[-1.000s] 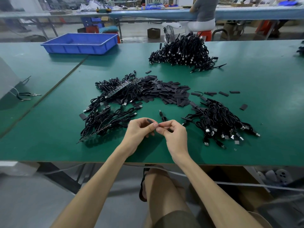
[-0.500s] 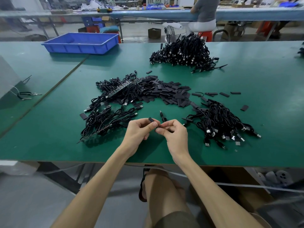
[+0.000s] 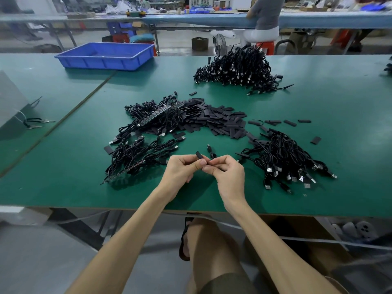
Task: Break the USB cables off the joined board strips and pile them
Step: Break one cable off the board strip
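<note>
Above the green table's near edge, my left hand (image 3: 182, 169) pinches a small black flat piece (image 3: 199, 155) between thumb and forefinger. My right hand (image 3: 228, 175) touches it fingertip to fingertip and pinches the end of a black USB cable (image 3: 210, 150), whose plug points away from me. Left of my hands lie joined board strips with cables attached (image 3: 135, 160). A further strip with cables (image 3: 157, 117) lies behind them. To my right is a pile of loose cables (image 3: 284, 160).
A heap of black flat pieces (image 3: 216, 122) covers the table's middle, with strays around it. A big cable pile (image 3: 237, 68) sits far back, a blue tray (image 3: 106, 56) at back left. A person sits at the bench behind.
The black piece in my left fingers has risen and now sticks up more clearly. Both hands stay together in the same spot.
</note>
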Demonstrator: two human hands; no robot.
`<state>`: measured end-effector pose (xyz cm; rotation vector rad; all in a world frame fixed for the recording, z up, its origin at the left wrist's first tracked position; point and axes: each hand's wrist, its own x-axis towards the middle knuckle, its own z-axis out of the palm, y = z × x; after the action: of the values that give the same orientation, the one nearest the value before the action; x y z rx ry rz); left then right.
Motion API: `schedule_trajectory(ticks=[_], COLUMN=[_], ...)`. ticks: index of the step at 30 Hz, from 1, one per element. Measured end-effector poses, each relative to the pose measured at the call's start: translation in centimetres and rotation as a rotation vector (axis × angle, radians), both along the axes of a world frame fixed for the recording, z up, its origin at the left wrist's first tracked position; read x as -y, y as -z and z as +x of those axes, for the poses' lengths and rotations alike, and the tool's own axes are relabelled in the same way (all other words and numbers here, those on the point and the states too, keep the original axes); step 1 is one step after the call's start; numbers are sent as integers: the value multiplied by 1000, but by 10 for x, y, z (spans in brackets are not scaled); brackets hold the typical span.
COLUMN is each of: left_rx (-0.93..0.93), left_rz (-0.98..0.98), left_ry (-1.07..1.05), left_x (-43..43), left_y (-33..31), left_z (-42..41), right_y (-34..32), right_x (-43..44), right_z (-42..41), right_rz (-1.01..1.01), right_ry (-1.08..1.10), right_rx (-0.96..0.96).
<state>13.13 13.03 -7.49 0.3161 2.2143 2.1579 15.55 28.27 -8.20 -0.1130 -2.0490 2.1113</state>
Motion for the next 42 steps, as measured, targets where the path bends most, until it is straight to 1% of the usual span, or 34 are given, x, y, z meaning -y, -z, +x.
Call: schedule_trajectory(ticks=[9, 14, 19, 25, 28, 33, 37, 39, 41, 42], left_rx=[19, 13, -10, -16, -4, 31, 50, 49, 20, 0], left_rz=[-6, 1, 18, 160, 198, 233, 282, 308, 292, 266], left_ry=[12, 16, 1, -48, -79, -136, -155, -155, -147, -133], left_x=[0, 1, 1, 5, 5, 4, 4, 4, 4, 3], left_y=[-2, -1, 3, 6, 6, 5, 6, 7, 6, 5], left_z=[1, 1, 1, 0, 0, 0, -1, -3, -2, -1], right_y=[-1, -2, -1, -2, -1, -1, 2, 1, 0, -1], right_x=[-1, 0, 1, 1, 1, 3, 3, 4, 5, 5], right_z=[1, 0, 1, 3, 2, 0, -1, -2, -3, -4], right_rz=[-56, -36, 99, 340, 362, 379, 366, 400, 443, 430], right_ry=[-16, -14, 10, 16, -8, -73, -62, -80, -111, -113], right_rx=[-10, -15, -34, -122, -128, -85, -52, -43, -51, -52])
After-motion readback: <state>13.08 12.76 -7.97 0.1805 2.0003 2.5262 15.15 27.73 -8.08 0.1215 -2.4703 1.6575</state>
